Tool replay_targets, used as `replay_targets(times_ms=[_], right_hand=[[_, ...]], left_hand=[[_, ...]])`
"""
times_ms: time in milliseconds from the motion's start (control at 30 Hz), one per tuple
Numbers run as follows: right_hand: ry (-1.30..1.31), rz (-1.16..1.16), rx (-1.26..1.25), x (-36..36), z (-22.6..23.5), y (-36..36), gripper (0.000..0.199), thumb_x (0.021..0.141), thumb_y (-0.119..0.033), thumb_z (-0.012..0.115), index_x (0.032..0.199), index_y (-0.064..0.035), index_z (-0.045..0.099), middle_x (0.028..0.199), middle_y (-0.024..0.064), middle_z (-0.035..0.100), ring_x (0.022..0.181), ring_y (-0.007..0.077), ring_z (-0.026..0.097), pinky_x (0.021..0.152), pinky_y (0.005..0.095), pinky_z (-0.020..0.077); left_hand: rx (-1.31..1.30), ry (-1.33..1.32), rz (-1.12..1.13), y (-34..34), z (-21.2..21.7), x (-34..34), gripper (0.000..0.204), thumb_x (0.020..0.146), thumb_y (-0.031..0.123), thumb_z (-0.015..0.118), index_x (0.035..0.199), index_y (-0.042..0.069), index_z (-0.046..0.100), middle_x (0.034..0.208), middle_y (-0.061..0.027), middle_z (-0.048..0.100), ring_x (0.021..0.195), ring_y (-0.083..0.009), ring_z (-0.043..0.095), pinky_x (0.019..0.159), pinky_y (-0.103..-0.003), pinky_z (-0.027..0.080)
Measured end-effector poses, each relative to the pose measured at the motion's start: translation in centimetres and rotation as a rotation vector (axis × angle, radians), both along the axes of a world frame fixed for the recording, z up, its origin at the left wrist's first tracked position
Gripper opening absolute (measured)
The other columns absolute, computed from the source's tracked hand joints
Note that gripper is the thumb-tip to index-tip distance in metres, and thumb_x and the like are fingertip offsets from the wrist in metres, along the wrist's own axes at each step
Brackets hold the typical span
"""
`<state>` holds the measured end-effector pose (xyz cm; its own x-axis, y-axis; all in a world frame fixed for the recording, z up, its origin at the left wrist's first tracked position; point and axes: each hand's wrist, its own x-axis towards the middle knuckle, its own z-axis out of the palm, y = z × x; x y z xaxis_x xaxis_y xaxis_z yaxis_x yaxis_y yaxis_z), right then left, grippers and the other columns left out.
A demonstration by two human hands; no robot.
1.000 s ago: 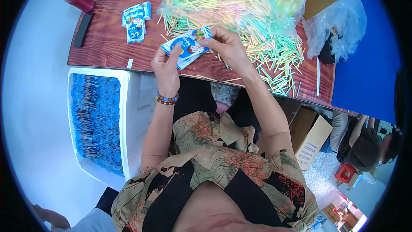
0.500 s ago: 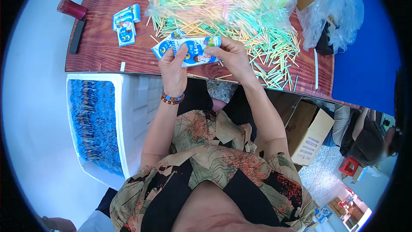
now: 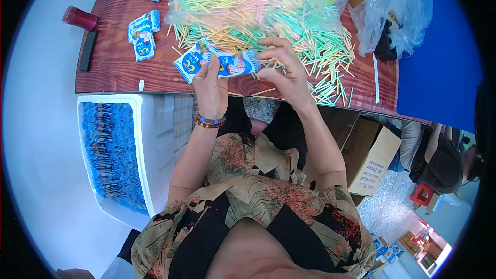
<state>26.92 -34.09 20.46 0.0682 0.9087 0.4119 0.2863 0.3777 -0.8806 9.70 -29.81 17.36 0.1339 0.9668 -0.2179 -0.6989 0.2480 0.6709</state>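
Observation:
My left hand (image 3: pixel 211 93) pinches small blue-and-white packets over the table's near edge. One packet (image 3: pixel 238 66) stretches to the right from my thumb, and another packet (image 3: pixel 190 63) slants out to the left behind it. Around the right end of the first packet, my right hand (image 3: pixel 290 77) has its thumb and fingers spread apart, with nothing visibly gripped. Thin pastel sticks (image 3: pixel 325 54) in yellow, green and pink lie loose just beyond and beside that hand.
A large clear bag (image 3: pixel 248 0) of the same sticks covers the table's far middle. More packets (image 3: pixel 143 46) lie at the left, near a dark red cylinder (image 3: pixel 80 18). Below stands a white foam box (image 3: pixel 137 150) full of blue packets. A cardboard box (image 3: pixel 373 163) is at right.
My right fingers have come off the packet's right end and spread apart. The packets have tilted a little in my left hand. The whole view has shifted slightly.

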Motion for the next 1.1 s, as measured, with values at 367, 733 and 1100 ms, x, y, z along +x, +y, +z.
replay_targets(times_ms=[367,733,1100], right_hand=[[-0.231,0.157,0.083,5.2,-0.4,-0.5,0.025,0.075,-0.01,0.073,0.099,-0.0037,0.069,0.124,0.0099,0.059,0.119,0.0315,0.052,0.097,0.042,0.0418],[-0.813,-0.329,-0.135,21.0,-1.8,-3.9,0.029,0.077,-0.004,0.065,0.106,-0.0036,0.065,0.112,0.0112,0.062,0.107,0.03,0.054,0.094,0.0399,0.0419],[-1.308,-0.147,-0.033,22.5,-3.5,-0.5,0.036,0.073,-0.005,0.062,0.108,-0.0029,0.055,0.109,0.0118,0.054,0.112,0.0311,0.049,0.095,0.0426,0.0383]], left_hand=[[0.034,0.088,-0.166,-1.9,0.3,4.9,0.022,0.099,0.018,0.052,0.09,0.002,0.065,0.087,-0.0057,0.067,0.074,-0.0117,0.062,0.063,-0.027,0.05],[-0.023,0.093,-0.111,-1.9,-1.5,6.0,0.018,0.097,0.02,0.057,0.091,0.006,0.066,0.087,-0.0021,0.068,0.076,-0.0101,0.063,0.064,-0.027,0.049],[0.016,0.064,-0.238,-2.1,-1.9,6.1,0.015,0.096,0.02,0.057,0.095,0.007,0.066,0.097,-0.0023,0.068,0.088,-0.0126,0.065,0.074,-0.03,0.053]])
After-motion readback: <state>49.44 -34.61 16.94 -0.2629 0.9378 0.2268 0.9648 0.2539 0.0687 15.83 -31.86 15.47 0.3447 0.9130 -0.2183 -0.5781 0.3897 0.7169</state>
